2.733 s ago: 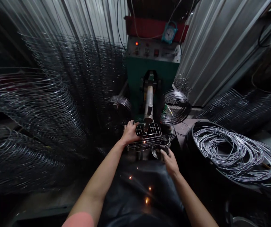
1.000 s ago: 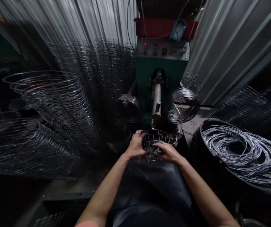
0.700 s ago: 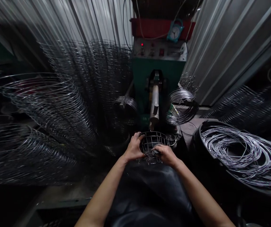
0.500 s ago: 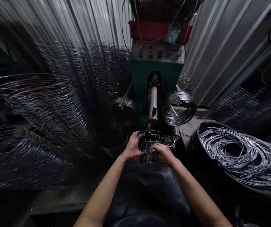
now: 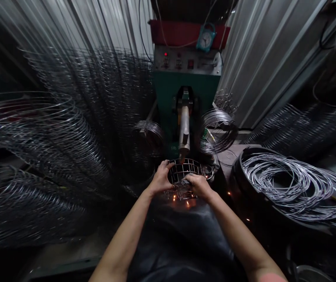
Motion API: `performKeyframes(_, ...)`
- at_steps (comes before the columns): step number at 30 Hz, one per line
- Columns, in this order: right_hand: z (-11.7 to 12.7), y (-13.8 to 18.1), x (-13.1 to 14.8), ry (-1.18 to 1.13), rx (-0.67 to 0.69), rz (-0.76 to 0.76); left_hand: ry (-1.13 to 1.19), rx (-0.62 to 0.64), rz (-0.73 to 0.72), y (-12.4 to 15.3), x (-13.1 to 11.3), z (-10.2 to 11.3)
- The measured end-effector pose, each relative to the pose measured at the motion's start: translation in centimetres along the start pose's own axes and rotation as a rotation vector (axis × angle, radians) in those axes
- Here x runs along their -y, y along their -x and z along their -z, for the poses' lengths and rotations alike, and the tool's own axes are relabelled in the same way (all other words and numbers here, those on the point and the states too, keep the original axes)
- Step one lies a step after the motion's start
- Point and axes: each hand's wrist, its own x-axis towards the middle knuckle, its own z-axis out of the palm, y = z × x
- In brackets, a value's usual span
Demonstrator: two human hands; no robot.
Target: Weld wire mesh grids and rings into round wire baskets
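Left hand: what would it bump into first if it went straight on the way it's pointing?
The basket, which the left hand touches; beyond it, probably the rod, though depth is unclear.

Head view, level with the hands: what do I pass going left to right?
Stacked wire rings → left hand → wire basket, its visible mesh between the hands → right hand → black tub holding silver wire loops.
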Motion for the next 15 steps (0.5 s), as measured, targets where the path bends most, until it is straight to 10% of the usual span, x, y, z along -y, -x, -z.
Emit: performKeyframes(15,1.2,-2.3,0.3,0.192,0.058,-0.126,-0.013,-0.033,0.1,-2.1,-0.1,0.5)
